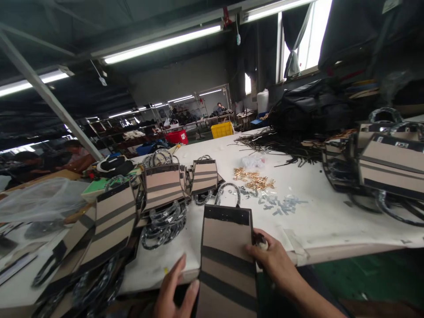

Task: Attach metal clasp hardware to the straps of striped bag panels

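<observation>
A beige and dark-striped handbag piece [227, 256] with a black top band stands upright in front of me, its plastic-wrapped handle [229, 187] looped above. My right hand [273, 260] grips its right edge, thumb on the front face; a small dark and pale object [261, 243], perhaps a tool handle, shows inside that hand. Beside the left edge is my left hand [174, 289], fingers and thumb spread; whether the thumb touches the bag I cannot tell. Gold metal pieces [255, 179] and flat grey pieces [281, 204] lie scattered on the white table [331, 221] beyond.
Several similar striped bags [112, 216] are grouped at the left, and others [392, 163] at the right. Dark strips [281, 145] spread across the far side of the table. A yellow crate [221, 130] and red bin [176, 137] stand behind. People sit farther off.
</observation>
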The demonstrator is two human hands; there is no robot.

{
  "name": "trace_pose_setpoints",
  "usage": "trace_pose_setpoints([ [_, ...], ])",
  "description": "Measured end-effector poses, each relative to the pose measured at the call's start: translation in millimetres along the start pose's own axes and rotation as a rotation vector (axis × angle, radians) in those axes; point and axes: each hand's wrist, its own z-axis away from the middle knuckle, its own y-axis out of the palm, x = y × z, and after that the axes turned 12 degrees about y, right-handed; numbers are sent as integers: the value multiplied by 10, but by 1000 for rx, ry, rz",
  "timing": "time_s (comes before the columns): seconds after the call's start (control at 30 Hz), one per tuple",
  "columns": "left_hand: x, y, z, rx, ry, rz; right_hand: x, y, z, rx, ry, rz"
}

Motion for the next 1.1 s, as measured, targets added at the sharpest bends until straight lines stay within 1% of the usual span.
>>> trace_pose_setpoints([
  [0.03,-26,7,-181,-10,-111,91,-26,-16,129,22,-9,-4],
  [0.07,-66,21,-365,8,-174,230,-61,-37,245,35,-23,1],
  [0.1,-115,38,-542,104,-210,403,-105,-62,345,42,-36,16],
  [0.13,-168,59,-701,253,-213,579,-156,-91,429,42,-48,42],
  [0.17,-219,81,-835,358,-214,726,-210,-124,496,43,-56,74],
  [0.23,-304,130,-1013,499,-208,916,-313,-204,593,59,-60,129],
  [0.33,-399,211,-1095,620,-166,1034,-392,-349,691,147,-38,190],
  [0.4,-461,267,-1086,655,-106,1080,-374,-459,748,167,-61,229],
  [0.43,-493,296,-1076,655,-81,1103,-343,-517,771,138,-97,252],
  [0.5,-559,354,-1059,637,-69,1142,-239,-629,802,17,-229,311],
  [0.53,-589,381,-1053,626,-83,1156,-168,-677,808,-37,-324,346],
  [0.57,-617,406,-1050,612,-103,1166,-85,-718,810,-62,-428,385],
  [0.6,-642,428,-1048,595,-125,1169,8,-747,810,-55,-533,424],
  [0.63,-665,445,-1047,575,-142,1166,105,-763,812,-20,-622,462],
  [0.67,-685,458,-1047,554,-153,1160,202,-768,819,32,-684,501],
  [0.7,-705,464,-1048,532,-159,1148,292,-761,833,87,-710,544],
  [0.73,-724,465,-1050,511,-160,1130,367,-746,854,135,-708,589],
  [0.8,-760,454,-1055,485,-162,1081,446,-707,911,191,-652,683],
  [0.87,-792,442,-1064,474,-177,1017,405,-674,969,193,-577,738],
  [0.93,-813,455,-1080,465,-204,922,239,-656,1007,162,-482,734],
  [1.0,-815,519,-1108,446,-231,815,-21,-644,1020,137,-325,683],
  [1.1,-756,741,-1170,474,-251,731,-457,-625,1000,133,-29,532],
])
